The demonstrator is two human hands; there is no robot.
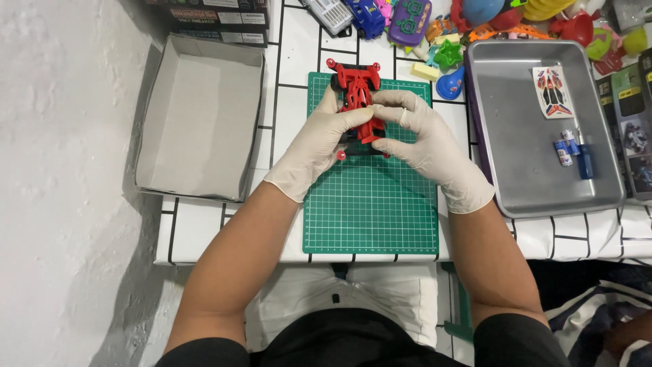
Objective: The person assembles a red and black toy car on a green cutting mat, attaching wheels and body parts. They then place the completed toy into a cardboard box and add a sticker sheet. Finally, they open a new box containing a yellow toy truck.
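- Red plastic toy racing-car chassis (358, 95): elongated frame with small red rollers at its corners, lying lengthwise over the upper part of the mat, nose toward 12 o'clock. It sits between the two hands, and its rear half is covered by their fingers.
- Left hand (319, 146): in a smooth, cream latex glove, closed on the chassis from 8 o'clock, thumb laid across the red frame.
- Right hand (428, 146): gloved alike, gripping the chassis from 4 o'clock; its fingertips meet those of the left hand over the middle of the car.
- Green rubber cutting mat (370, 211): rectangular, matte, printed with a fine white grid; it lies on the table under both hands.
- White tabletop with black grid lines (299, 41): smooth, tile-like surface.
- Open grey cardboard box (200, 119): shallow, rectangular, dull inside, at 9 o'clock from the chassis, just beside the mat.
- Shallow metal baking tray (530, 177): brushed grey with rounded corners, at 3 o'clock. In it lie a sticker sheet (551, 92), a blue-handled screwdriver (584, 158) and small blue-and-white cylinders (565, 148).
- Heap of bright plastic toys (448, 30): mixed colours and shapes, at 1 o'clock, beyond the mat.
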